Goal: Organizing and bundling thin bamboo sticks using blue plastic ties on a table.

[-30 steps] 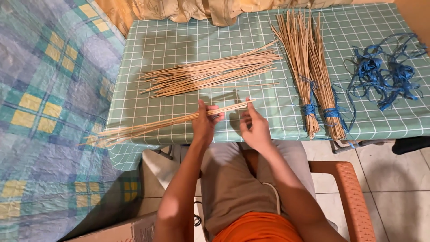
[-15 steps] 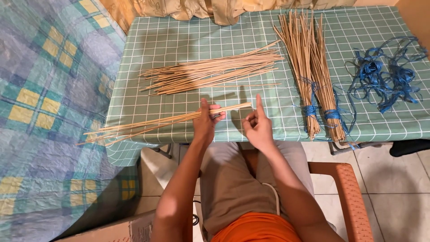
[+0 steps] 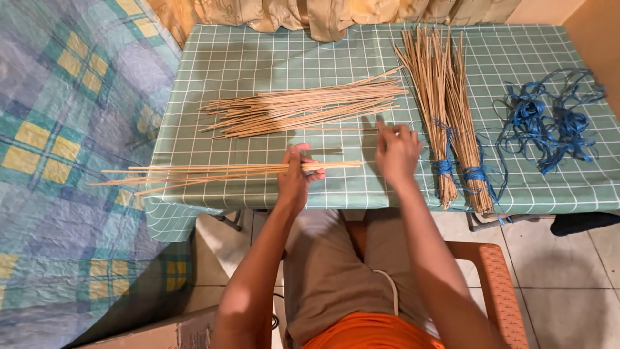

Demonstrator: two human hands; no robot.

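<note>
1. From my remote feed, the left hand (image 3: 295,178) is clamped around a small bunch of thin sticks (image 3: 219,172) just left of centre, low on the surface (image 3: 258,58).
2. The held bunch runs almost level across the frame, its long axis left to right. The fanned tips point toward the left edge, past the rim of the surface and over the plaid bedcover (image 3: 58,129); the gathered ends poke out just right of the fingers.
3. The right hand (image 3: 397,152) reaches up near centre, its fingers loosely together with their tips touching a single stick (image 3: 342,128) lying flat; I cannot tell whether it is pinched.
4. Just above, a loose pile of sticks (image 3: 300,106) lies at a slight slant, higher toward the right.
5. In the upper right, two tied bundles (image 3: 452,116) run top to bottom, bound near their lower ends with blue cord.
6. A tangle of blue cord (image 3: 549,123) sits at the far right of the green checked cover.
7. An orange chair arm (image 3: 497,284) shows at lower right.
</note>
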